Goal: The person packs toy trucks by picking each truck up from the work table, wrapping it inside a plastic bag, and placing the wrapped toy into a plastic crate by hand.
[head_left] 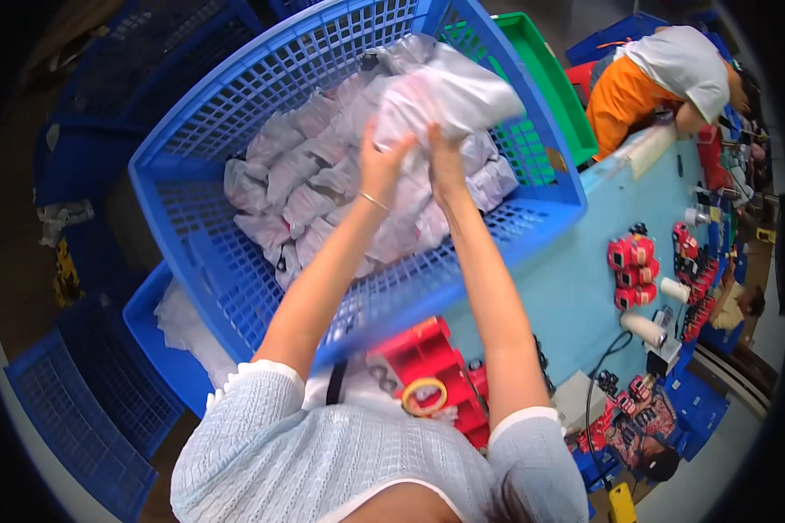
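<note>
Both my arms reach into a large blue plastic basket (pixel 227 279). Between my left hand (pixel 384 164) and my right hand (pixel 446 166) is a white plastic bag (pixel 449 91), blurred by motion, with something pinkish showing through it. My fingers are closed on its near side, the left hand at its left end and the right hand under its middle. Below it, several smaller wrapped bundles (pixel 292 179) in thin whitish plastic, some with red and dark contents, are heaped on the basket's floor.
Behind the basket stands a green crate (pixel 541 78). To the right, a light-blue table (pixel 567 261) carries red toy-like parts (pixel 632 266) and white rolls (pixel 644 329). A yellow tape roll (pixel 424 397) lies by red bins (pixel 427 353). A person in an orange apron (pixel 632 96) bends over the table's far end.
</note>
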`<control>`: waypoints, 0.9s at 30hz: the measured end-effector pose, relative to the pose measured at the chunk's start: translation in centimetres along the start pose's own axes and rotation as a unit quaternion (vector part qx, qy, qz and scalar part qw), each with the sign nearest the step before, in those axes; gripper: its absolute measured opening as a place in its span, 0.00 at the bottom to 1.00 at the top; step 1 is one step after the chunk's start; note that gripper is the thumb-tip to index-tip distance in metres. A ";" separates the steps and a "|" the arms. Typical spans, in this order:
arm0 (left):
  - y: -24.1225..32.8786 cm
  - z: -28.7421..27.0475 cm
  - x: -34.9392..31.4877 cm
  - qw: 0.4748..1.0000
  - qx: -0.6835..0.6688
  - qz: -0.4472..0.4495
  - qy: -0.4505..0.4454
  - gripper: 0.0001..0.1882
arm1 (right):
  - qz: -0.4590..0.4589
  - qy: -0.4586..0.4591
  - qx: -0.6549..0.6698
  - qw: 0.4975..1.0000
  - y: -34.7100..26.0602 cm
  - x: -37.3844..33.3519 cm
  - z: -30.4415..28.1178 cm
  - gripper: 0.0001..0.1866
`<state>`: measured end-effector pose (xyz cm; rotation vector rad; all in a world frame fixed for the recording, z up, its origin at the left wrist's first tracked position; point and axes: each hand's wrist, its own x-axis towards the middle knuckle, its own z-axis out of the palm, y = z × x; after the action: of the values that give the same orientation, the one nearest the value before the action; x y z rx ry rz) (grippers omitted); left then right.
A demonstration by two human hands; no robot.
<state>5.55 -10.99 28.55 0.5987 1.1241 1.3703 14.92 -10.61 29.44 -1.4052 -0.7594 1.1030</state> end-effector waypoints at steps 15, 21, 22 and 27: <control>-16.0 -16.1 25.6 0.966 0.234 0.062 0.094 0.33 | -0.342 -0.263 -0.624 0.651 20.9 14.9 2.7 0.21; -17.6 -19.4 28.3 0.982 0.125 0.034 0.140 0.34 | -0.361 -0.263 -0.613 0.652 21.1 13.7 5.2 0.21; -17.2 -18.8 29.0 0.988 0.102 -0.036 0.115 0.39 | -0.357 -0.266 -0.617 0.650 21.4 13.6 4.9 0.21; -17.7 -15.6 29.5 0.977 0.154 -0.148 0.025 0.50 | -0.352 -0.235 -0.620 0.661 21.9 14.1 2.2 0.22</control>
<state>-4.99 9.86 -1.19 0.5916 1.4203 0.9682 14.70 -0.27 5.48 -1.5473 -2.5156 0.1515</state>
